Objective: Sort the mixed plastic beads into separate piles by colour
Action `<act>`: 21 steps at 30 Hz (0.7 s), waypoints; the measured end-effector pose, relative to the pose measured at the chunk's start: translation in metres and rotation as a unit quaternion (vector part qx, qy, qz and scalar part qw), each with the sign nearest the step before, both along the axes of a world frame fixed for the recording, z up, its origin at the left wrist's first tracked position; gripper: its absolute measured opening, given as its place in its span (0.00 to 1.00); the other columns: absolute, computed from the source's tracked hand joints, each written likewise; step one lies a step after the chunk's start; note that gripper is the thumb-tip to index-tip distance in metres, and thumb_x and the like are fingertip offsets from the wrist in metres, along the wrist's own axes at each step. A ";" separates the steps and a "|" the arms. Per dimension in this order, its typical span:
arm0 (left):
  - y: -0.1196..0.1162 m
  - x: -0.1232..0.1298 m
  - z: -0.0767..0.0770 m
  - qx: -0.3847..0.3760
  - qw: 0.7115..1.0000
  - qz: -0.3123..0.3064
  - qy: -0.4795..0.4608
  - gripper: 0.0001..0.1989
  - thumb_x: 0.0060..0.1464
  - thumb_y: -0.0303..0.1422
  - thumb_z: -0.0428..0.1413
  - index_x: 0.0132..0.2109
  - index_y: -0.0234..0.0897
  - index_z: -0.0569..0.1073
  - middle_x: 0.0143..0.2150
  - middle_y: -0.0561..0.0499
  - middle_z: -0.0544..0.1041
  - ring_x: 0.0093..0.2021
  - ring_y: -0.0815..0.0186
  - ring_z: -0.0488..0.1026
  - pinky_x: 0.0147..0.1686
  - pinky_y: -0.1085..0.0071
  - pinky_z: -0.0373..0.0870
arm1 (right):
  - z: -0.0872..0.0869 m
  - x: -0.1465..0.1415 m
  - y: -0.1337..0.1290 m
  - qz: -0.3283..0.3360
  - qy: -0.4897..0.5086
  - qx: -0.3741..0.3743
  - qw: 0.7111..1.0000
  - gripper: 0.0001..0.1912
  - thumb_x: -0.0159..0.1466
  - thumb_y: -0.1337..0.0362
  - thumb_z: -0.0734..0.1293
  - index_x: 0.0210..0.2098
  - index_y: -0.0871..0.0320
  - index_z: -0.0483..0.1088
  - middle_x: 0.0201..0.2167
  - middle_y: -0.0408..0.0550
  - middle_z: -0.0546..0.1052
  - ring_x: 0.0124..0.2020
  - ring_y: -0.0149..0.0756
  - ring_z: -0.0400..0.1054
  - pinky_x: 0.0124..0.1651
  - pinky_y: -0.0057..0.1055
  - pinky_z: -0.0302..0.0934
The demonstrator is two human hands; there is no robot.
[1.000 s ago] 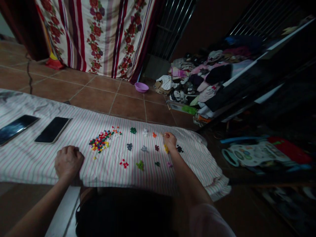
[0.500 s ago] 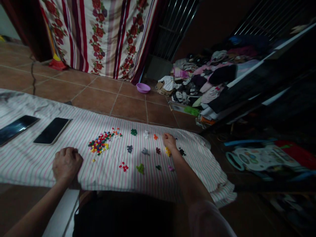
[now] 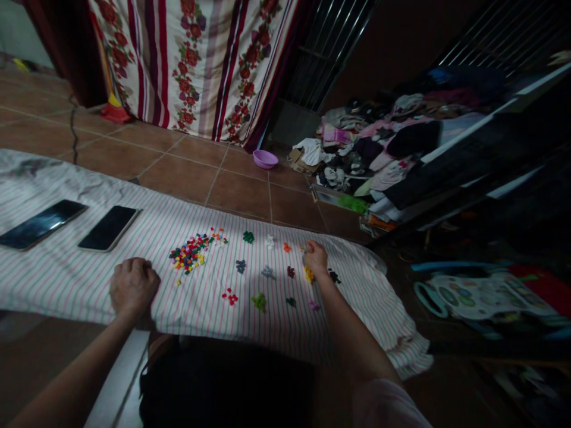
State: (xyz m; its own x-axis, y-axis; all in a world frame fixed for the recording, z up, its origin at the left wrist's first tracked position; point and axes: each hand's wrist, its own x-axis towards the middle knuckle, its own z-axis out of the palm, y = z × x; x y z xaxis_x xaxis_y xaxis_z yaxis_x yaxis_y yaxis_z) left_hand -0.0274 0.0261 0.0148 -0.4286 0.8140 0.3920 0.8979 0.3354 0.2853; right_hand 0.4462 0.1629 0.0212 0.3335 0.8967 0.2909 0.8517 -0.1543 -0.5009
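Observation:
My right hand (image 3: 316, 258) is over the far right part of the striped cloth, its fingers pinched together; what they hold, if anything, is hidden. Just left of its fingertips lie a few pale beige bits (image 3: 303, 247) and a small orange pile (image 3: 286, 247). Yellow pieces (image 3: 308, 274) sit below the hand, black pieces (image 3: 333, 276) beside the wrist. Curled and resting on the cloth is my left hand (image 3: 132, 285), its fingers tucked under. To its right spreads a mixed heap of tiny coloured blocks (image 3: 190, 252), with a single yellow block (image 3: 178, 283) apart.
More single-colour piles stand in rows: dark green (image 3: 248, 237), white (image 3: 270, 242), grey (image 3: 267, 271), red (image 3: 229, 296), lime green (image 3: 258, 301) and others. Two phones (image 3: 109, 228) lie at left. Beyond the striped cloth (image 3: 187, 318) are a purple basin (image 3: 265, 159) and heaped clothes (image 3: 379, 142).
The whole view has shifted slightly. My right hand has moved a little right over the cloth, and the beige bits beside its fingertips now show. My left hand stays in place.

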 end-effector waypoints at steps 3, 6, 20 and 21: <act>0.001 -0.002 -0.003 -0.002 1.000 -0.004 0.013 0.09 0.52 0.32 0.46 0.36 0.36 0.71 0.37 0.43 0.72 0.40 0.57 0.65 0.38 0.62 0.61 | 0.006 -0.024 -0.003 0.046 -0.005 0.019 0.999 0.20 0.56 0.69 0.56 0.43 0.62 0.74 0.42 0.56 0.76 0.45 0.41 0.68 0.52 0.36 0.60; 0.002 -0.003 -0.003 -0.011 1.000 -0.001 0.016 0.09 0.52 0.32 0.46 0.36 0.36 0.70 0.37 0.43 0.73 0.40 0.57 0.65 0.39 0.63 0.61 | 0.008 -0.061 -0.006 0.126 0.019 0.029 0.991 0.18 0.57 0.69 0.57 0.40 0.60 0.74 0.40 0.54 0.76 0.42 0.40 0.69 0.50 0.36 0.61; 0.001 -0.003 -0.004 -0.001 1.000 -0.007 -0.007 0.07 0.52 0.31 0.46 0.35 0.37 0.69 0.37 0.43 0.72 0.41 0.57 0.64 0.40 0.63 0.60 | -0.005 -0.214 -0.001 0.373 0.005 -0.026 0.927 0.11 0.60 0.72 0.61 0.35 0.57 0.75 0.34 0.46 0.75 0.38 0.33 0.68 0.44 0.29 0.60; 0.001 -0.003 -0.003 -0.002 1.000 -0.007 -0.009 0.08 0.52 0.31 0.46 0.35 0.37 0.69 0.37 0.43 0.71 0.41 0.57 0.64 0.40 0.63 0.60 | -0.006 -0.219 -0.002 0.380 0.000 -0.031 0.924 0.11 0.61 0.71 0.61 0.36 0.56 0.74 0.35 0.46 0.75 0.38 0.33 0.68 0.44 0.28 0.60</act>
State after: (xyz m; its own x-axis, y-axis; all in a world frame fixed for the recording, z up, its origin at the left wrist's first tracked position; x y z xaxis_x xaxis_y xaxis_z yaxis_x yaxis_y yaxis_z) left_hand -0.0306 0.0274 0.0113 -0.4237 0.8218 0.3810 0.8973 0.3231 0.3008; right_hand 0.2267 0.1608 0.0153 -0.3999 0.8872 0.2302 0.7265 0.4600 -0.5105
